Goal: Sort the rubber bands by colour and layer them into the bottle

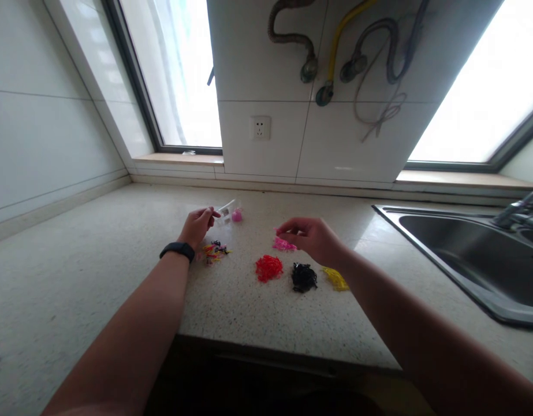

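In the head view, the black pile is the landmark. Beyond it, the right hand hangs over the pink pile, fingertips drawn together; whether they pinch a piece, one cannot tell. Far to its left, the left hand appears to pinch the clear container, beyond the mixed pile. The red pile lies just left, the yellow pile right, under the right forearm; a low sweep could mix colours, and a loose pinch could tip the container.

four single-colour piles, one mixed pile; one sink
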Available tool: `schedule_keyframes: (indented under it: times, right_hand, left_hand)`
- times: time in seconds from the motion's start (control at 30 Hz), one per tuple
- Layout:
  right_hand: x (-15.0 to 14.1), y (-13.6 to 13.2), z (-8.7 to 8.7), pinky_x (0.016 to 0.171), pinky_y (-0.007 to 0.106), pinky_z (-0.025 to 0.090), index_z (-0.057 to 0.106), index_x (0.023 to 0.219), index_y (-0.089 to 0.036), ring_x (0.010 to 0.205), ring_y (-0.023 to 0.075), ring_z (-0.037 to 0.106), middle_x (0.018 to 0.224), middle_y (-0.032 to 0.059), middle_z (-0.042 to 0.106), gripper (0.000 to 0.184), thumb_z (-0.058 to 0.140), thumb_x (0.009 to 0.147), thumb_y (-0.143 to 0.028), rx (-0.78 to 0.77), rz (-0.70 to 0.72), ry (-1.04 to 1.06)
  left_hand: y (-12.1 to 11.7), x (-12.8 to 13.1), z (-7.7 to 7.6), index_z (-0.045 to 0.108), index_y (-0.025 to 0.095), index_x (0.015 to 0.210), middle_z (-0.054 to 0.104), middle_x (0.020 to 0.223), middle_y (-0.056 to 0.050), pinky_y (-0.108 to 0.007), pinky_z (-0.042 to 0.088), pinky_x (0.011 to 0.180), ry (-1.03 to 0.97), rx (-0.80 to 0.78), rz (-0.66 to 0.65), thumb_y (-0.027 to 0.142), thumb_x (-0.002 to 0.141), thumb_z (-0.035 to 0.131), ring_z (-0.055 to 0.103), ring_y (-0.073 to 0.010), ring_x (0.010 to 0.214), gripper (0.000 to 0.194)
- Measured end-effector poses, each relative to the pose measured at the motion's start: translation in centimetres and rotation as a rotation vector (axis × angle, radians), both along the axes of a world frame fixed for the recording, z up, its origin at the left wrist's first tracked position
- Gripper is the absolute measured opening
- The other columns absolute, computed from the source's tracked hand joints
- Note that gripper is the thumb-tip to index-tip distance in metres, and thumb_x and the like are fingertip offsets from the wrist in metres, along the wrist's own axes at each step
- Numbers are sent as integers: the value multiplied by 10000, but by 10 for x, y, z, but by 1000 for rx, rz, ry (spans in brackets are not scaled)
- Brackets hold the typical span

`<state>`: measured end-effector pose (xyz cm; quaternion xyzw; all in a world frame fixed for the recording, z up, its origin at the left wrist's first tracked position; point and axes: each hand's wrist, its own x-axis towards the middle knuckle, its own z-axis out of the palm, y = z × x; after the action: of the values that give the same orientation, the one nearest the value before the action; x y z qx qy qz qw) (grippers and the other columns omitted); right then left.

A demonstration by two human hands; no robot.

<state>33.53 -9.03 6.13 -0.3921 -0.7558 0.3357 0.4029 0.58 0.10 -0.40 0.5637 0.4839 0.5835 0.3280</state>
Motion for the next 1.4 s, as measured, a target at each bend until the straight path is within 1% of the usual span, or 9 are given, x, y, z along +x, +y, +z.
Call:
schedule_keyframes:
  times: [0.07, 0.17, 0.33, 0.47, 0.57, 0.77, 1.03, 1.23, 1.4]
  right_hand:
    - [15, -3, -1, 492, 222, 400, 773, 919, -181, 552, 85, 491, 672, 3, 655, 277, 753, 791, -426, -11, -45, 86]
    - [29, -7, -3, 497, 228, 429, 771, 907, -195, 577, 94, 526, 704, 19, 688, 240, 768, 769, -391, -19, -88, 207]
    - [36, -11, -10, 481, 233, 428, 764, 913, -200, 551, 87, 519, 748, 31, 728, 202, 742, 774, -345, -4, -170, 322]
    - [36, -18, -11, 498, 238, 447, 760, 935, -212, 585, 95, 553, 812, 43, 750, 206, 724, 801, -363, -15, -141, 339]
    - [35, -22, -10, 501, 237, 453, 755, 922, -214, 599, 100, 569, 794, 38, 741, 192, 710, 820, -371, -22, -111, 358]
    - [33, -27, -9, 492, 242, 445, 741, 883, -210, 575, 99, 551, 719, 23, 701, 193, 701, 826, -390, -31, -67, 394]
    - [36, -28, -9, 484, 239, 421, 720, 847, -208, 546, 88, 508, 666, 4, 645, 242, 672, 872, -444, -30, -70, 410]
    - [37, -30, -9, 481, 232, 400, 708, 849, -200, 542, 81, 497, 671, -6, 623, 244, 688, 871, -442, -88, 7, 489]
    - [35, -34, -6, 467, 230, 383, 691, 826, -201, 529, 80, 476, 648, -18, 589, 276, 700, 846, -475, -131, 36, 535]
  left_hand:
    - [-1, -1, 0, 723, 126, 761, 492, 547, 14, -224, 279, 438, 17, -4, 15, 461, 853, 574, 415, -94, 473, 379]
    - [-3, -2, -1, 731, 128, 772, 489, 549, 16, -225, 287, 440, 30, -12, 39, 448, 852, 576, 416, -97, 480, 365]
    - [-4, -3, -3, 726, 134, 771, 480, 546, 18, -226, 284, 435, 58, -30, 49, 437, 849, 577, 402, -100, 477, 346]
    - [-5, -4, -4, 725, 141, 767, 486, 545, 17, -228, 299, 450, 106, -32, 44, 438, 839, 586, 416, -107, 485, 336]
    - [-5, -5, -5, 726, 142, 773, 484, 546, 19, -231, 307, 464, 130, -41, 52, 453, 847, 582, 420, -108, 491, 350]
    - [-2, -5, -7, 730, 148, 766, 472, 527, 23, -244, 292, 457, 168, -25, 56, 466, 848, 573, 401, -109, 470, 364]
    - [-3, -5, -8, 736, 158, 771, 477, 542, 18, -246, 293, 462, 211, -31, 59, 455, 841, 573, 407, -120, 490, 346]
    - [-2, -6, -10, 739, 161, 776, 464, 537, 19, -250, 280, 458, 244, -28, 76, 469, 858, 556, 395, -118, 486, 368]
    - [-2, -6, -11, 737, 161, 791, 466, 551, 21, -253, 282, 468, 260, -28, 66, 468, 873, 548, 394, -117, 493, 369]
